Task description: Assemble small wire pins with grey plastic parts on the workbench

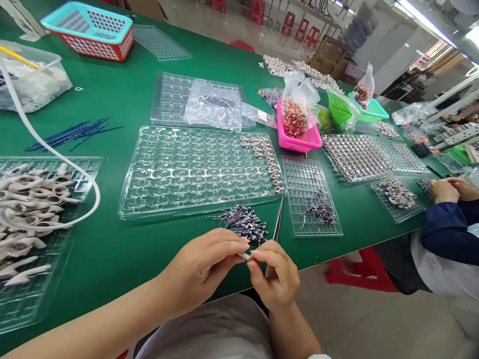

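Observation:
My left hand (211,259) pinches a small white earbud shell (244,256) by its stem; most of it is hidden by the fingers. At its other end, the thumb and forefinger of my right hand (276,276) are closed on the same piece. Metal tweezers (278,219) run from my right hand, tips pointing away from me; their rear end seems tucked in the palm. Just beyond my fingers lies a heap of small wired components (245,223). Behind it, a clear moulded tray (187,167) holds several white earbud pieces (272,164) along its right side.
Left: a tray of white earbud shells (28,209), a white cable (96,194), blue wires (75,133), a basket (95,45). Right: a smaller component tray (295,199), a pink basket (299,144) with bagged copper-coloured parts, filled trays (359,157). A co-worker's hands (449,189) are far right.

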Demonstrator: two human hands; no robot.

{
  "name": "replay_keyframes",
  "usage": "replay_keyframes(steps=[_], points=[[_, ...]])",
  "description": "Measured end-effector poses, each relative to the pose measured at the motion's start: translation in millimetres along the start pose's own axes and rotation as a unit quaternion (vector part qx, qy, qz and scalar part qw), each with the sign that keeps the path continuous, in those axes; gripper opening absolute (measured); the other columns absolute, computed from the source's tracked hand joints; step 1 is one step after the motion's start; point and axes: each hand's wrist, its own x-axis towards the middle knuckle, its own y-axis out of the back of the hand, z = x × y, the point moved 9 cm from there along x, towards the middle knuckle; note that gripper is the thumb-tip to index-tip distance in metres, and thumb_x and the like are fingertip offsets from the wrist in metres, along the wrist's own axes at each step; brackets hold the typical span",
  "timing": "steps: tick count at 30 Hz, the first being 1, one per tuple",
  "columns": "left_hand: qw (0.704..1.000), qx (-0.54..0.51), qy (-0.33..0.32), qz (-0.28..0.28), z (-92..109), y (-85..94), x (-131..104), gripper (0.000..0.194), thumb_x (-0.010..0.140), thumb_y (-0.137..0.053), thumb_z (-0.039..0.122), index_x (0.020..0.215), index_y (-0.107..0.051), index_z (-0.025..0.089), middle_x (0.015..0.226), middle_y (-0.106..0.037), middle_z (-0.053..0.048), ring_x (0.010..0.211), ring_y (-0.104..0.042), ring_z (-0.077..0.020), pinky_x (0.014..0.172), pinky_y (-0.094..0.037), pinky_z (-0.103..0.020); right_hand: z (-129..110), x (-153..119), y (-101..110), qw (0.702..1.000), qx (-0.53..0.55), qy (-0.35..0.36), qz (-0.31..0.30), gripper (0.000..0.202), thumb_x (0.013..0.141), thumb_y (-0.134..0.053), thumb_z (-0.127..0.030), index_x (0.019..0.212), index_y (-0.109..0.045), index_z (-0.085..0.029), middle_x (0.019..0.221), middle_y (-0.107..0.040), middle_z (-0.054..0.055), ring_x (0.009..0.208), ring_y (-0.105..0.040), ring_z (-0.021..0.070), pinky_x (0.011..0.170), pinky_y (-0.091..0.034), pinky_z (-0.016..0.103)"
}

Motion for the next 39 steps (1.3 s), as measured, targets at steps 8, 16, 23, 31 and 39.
replay_keyframes(steps=[8,16,23,31,39], points=[[1.0,0.004,-0.002,0.003,0.4,0.1,1.4,0.03,0.09,-0.058,0.0,0.115,-0.064,0.016,0.104,-0.074,-0.007,0.099,-0.067,-0.0165,0.086,-0.058,-0.027,0.3,-0.3,-3.2,1.0,0.002,0.003,-0.014,0.032,0.084,-0.063,-0.002,0.109,-0.063,-0.021,0.086,-0.067,0.004,0.075,-0.063,0.0155,0.066,-0.054,0.03],[1.0,-0.003,0.002,0.008,-1.2,-0.3,0.7,0.026,0.089,-0.062,0.003,0.111,-0.065,0.017,0.097,-0.074,-0.005,0.093,-0.068,-0.0158,0.082,-0.059,-0.026,0.3,-6.1,-3.5,0.999,-0.022,0.014,-0.021,0.03,0.085,-0.061,-0.003,0.111,-0.063,-0.019,0.086,-0.066,0.005,0.077,-0.062,0.0164,0.067,-0.054,0.031],[1.0,-0.003,-0.011,0.014,1.1,1.3,1.6,0.026,0.088,-0.062,0.001,0.108,-0.065,0.016,0.092,-0.074,-0.005,0.088,-0.068,-0.0155,0.077,-0.059,-0.026,-2.2,-6.5,-4.5,0.999,-0.018,0.035,-0.029,0.035,0.085,-0.06,0.001,0.115,-0.061,-0.018,0.09,-0.066,0.006,0.079,-0.061,0.0162,0.067,-0.054,0.031],[0.999,0.022,-0.043,0.025,5.2,2.9,1.4,0.027,0.089,-0.06,0.001,0.11,-0.062,0.017,0.089,-0.074,-0.005,0.083,-0.068,-0.0166,0.074,-0.059,-0.028,-0.6,-5.2,-6.4,0.998,-0.012,0.037,-0.039,0.039,0.084,-0.061,0.002,0.117,-0.061,-0.018,0.09,-0.066,0.006,0.079,-0.061,0.016,0.066,-0.054,0.031],[0.998,0.021,-0.041,0.032,4.3,4.6,0.7,0.025,0.089,-0.061,0.002,0.108,-0.063,0.017,0.086,-0.074,-0.005,0.082,-0.069,-0.0163,0.074,-0.058,-0.027,-2.1,-6.3,-7.2,0.998,-0.029,0.043,-0.035,0.037,0.085,-0.062,0.001,0.116,-0.061,-0.019,0.088,-0.066,0.005,0.078,-0.061,0.0156,0.066,-0.054,0.031]])
